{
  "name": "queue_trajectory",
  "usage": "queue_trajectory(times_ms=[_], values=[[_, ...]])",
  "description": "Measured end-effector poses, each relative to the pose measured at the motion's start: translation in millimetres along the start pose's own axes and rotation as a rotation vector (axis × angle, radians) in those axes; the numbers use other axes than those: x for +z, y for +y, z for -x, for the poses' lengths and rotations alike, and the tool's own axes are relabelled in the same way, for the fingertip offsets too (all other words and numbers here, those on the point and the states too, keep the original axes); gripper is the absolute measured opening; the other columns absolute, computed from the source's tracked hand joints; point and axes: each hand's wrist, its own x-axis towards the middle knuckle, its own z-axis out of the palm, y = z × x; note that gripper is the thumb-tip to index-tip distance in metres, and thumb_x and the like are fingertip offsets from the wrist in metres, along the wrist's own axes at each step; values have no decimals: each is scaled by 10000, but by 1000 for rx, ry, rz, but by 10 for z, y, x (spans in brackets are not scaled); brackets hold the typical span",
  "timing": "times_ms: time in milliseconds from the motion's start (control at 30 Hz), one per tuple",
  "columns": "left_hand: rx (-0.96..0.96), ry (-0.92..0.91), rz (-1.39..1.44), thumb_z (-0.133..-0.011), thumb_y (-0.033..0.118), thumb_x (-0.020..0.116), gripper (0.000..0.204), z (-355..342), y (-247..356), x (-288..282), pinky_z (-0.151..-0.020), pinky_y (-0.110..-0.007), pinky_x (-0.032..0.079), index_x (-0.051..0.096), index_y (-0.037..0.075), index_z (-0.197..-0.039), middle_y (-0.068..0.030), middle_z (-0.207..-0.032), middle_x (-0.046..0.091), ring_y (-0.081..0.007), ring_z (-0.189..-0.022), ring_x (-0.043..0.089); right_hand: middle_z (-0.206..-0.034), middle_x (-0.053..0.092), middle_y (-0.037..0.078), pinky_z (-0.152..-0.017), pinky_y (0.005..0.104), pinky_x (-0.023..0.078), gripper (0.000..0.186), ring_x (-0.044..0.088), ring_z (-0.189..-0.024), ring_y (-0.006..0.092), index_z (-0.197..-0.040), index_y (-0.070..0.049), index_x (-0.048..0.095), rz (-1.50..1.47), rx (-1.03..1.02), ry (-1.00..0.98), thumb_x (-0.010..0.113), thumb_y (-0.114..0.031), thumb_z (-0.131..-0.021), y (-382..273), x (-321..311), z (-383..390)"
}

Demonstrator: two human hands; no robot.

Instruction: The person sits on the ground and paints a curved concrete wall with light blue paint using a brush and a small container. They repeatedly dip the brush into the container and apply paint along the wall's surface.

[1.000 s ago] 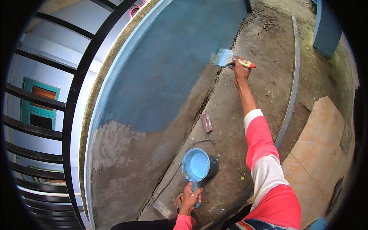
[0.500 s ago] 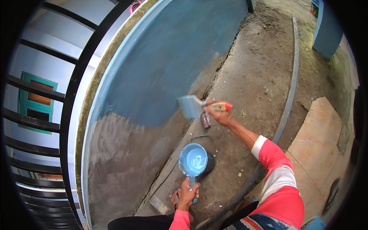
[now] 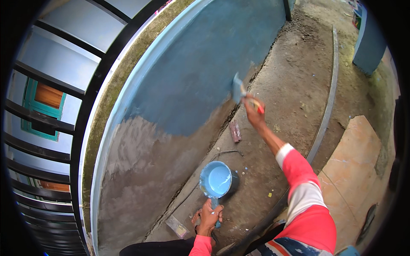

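My right hand point(image 3: 256, 113) grips a paintbrush point(image 3: 238, 88) with a red-tipped handle. Its wide bristles, coated blue, are at the lower part of a low wall, near where the wall meets the ground. Blue paint covers the far part of the wall point(image 3: 192, 81), while the near part is bare grey-brown plaster. In my left hand point(image 3: 208, 217) is the handle of a round blue dipper point(image 3: 217, 181) with light blue paint inside. It is held over the ground, close to my bare foot point(image 3: 196, 216).
Black metal railings point(image 3: 81, 128) rise along the wall's left side. A reddish broken brick piece point(image 3: 235, 130), a thin cable point(image 3: 226, 152) and a flat packet point(image 3: 176, 226) lie at the wall's foot. Tiles point(image 3: 354, 149) and a dark sandal point(image 3: 367, 222) are at right.
The brush has moved away from me and slightly right along the wall's lower edge, leaving more blue there. My left hand keeps the dipper in nearly the same place.
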Motion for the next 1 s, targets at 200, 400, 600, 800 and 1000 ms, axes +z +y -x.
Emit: queue_trajectory(times_ms=[200,400,600,800,1000], values=[[58,-41,-22,-852,-11,613,244,-55,48,57,-383,-266,418,504,-17,-1070,-27,-655,527,-112,-440,498,-913,712,90,-643,274,582,260,688,-788,139,-1126,46,649,-202,346,-195,717,-57,-897,-1006,-427,209],[127,-40,10,-849,22,611,319,-102,119,130,-386,-265,408,497,-50,-1138,-28,-664,526,-105,-457,497,-860,715,89,-600,297,562,277,680,-700,144,-1099,47,661,-133,273,-585,726,-106,-877,-2198,-269,125],[180,-50,18,-850,49,614,372,-60,183,201,-392,-274,417,488,-55,-1184,-35,-625,537,-108,-454,509,-652,649,207,-619,426,540,266,692,-647,332,-857,40,668,327,-9,-914,735,-207,-782,-2348,14,635],[213,-73,-8,-852,49,600,353,25,229,240,-393,-282,413,497,-52,-1174,-43,-615,543,-115,-445,513,-684,647,245,-626,482,531,229,661,-665,429,-806,27,643,492,-146,-982,729,-178,-750,-2070,84,920],[252,-69,17,-847,34,583,325,56,239,230,-389,-295,410,498,-56,-1148,-49,-630,549,-123,-445,521,-689,644,247,-632,486,531,229,654,-664,434,-817,24,647,586,-131,-1015,727,-181,-755,-2147,132,882]])
